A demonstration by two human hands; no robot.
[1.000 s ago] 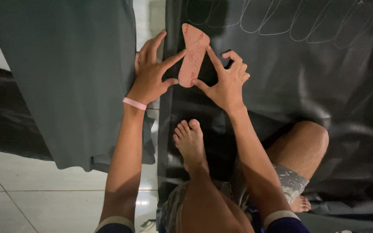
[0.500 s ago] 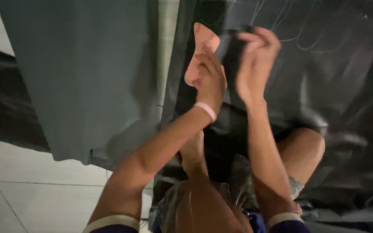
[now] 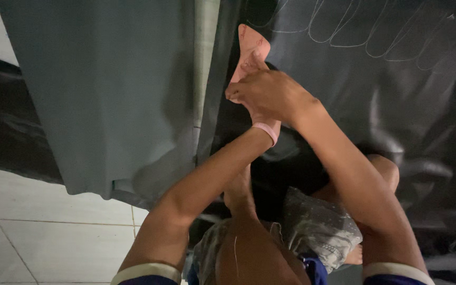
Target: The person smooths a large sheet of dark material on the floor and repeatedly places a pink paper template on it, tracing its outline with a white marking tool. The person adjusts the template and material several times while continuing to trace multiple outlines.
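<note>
**Two hands pressed together over a pink template on black material**

Seen from above, a person sits on the floor with both arms stretched forward. The right hand (image 3: 270, 95) lies on top, fingers curled loosely and closed down over the lower end of a pink sole-shaped template (image 3: 249, 53). The thumb points up along the pink piece. The left hand (image 3: 262, 119) is almost wholly hidden beneath the right one; only its wrist, wearing a pink wristband (image 3: 267, 131), shows, so how far its fingers are open cannot be told. It sits against the template's lower end.

The template rests flat on a sheet of black material (image 3: 396, 105), near that sheet's left edge, with its rounded tip pointing away from the person. Faint white outlines (image 3: 344, 31) of similar shapes are drawn on the black sheet just to the right of it.

The left forearm crosses diagonally from lower left; the right forearm comes in from lower right, and the two meet at the hands. A grey sheet (image 3: 106, 95) lies to the left, over a white tiled floor (image 3: 38, 237). A bare foot (image 3: 238, 190) rests just below the hands.
</note>
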